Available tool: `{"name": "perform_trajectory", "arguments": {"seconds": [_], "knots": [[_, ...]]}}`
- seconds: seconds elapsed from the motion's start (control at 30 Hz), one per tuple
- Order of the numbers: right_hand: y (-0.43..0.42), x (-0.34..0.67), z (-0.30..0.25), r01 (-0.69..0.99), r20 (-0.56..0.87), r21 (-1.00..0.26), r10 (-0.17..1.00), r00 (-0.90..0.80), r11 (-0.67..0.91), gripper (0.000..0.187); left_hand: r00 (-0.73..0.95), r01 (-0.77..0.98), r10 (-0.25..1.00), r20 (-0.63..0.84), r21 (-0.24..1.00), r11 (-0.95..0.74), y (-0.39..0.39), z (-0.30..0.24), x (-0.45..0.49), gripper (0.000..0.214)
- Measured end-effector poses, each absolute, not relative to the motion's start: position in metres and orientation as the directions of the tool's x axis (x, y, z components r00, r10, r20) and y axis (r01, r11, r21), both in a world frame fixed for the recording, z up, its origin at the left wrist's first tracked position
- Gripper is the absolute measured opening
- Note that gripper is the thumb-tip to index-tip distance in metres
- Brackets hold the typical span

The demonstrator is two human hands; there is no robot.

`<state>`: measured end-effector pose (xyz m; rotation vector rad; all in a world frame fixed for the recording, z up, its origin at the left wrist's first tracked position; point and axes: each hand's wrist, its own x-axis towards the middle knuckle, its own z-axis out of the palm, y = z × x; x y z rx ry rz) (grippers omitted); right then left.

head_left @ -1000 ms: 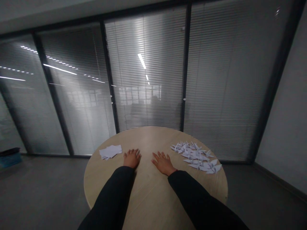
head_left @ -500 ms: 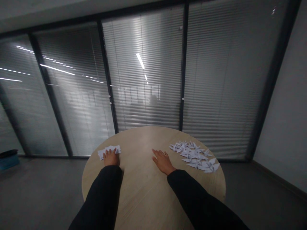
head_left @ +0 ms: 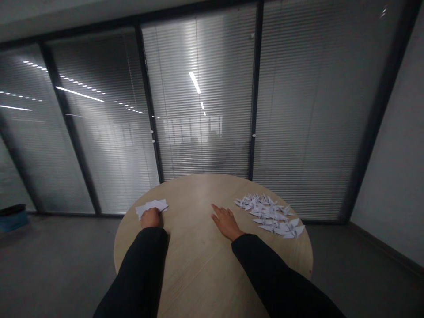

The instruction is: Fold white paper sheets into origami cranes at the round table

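Observation:
My left hand (head_left: pixel 151 217) is at the near edge of a small pile of white paper sheets (head_left: pixel 158 205), on the left side of the round wooden table (head_left: pixel 198 265). Its fingers are curled in on the paper, and the fingertips are hidden behind the knuckles. Towards the middle of the table my right hand (head_left: pixel 227 222) lies open with its fingers stretched out, nothing in it. To the right of that hand, apart from it, lie several folded white paper cranes (head_left: pixel 271 216) in a spread heap.
A glass partition with blinds (head_left: pixel 205 145) runs behind the table's far edge. A white wall (head_left: pixel 391 168) stands at the right. On the floor at the far left is a blue bin-like container (head_left: pixel 13 219) with a black top.
My left hand's fingers, spread over the paper before, have curled in, and the paper has shifted slightly. My right hand stays nearly in place. The view has moved a little.

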<state>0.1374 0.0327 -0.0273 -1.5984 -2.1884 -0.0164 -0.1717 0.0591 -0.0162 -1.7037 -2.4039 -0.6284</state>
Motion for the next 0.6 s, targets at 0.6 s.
{"name": "perform_trajectory", "arguments": {"seconds": [0.6], "knots": [[0.0344, 0.1378, -0.0278, 0.894, 0.397, -0.276, 0.889, -0.229, 0.353, 0.050, -0.509, 0.822, 0.794, 0.334, 0.464, 0.331, 0.0588, -0.0089, -0.1733, 0.029]]}}
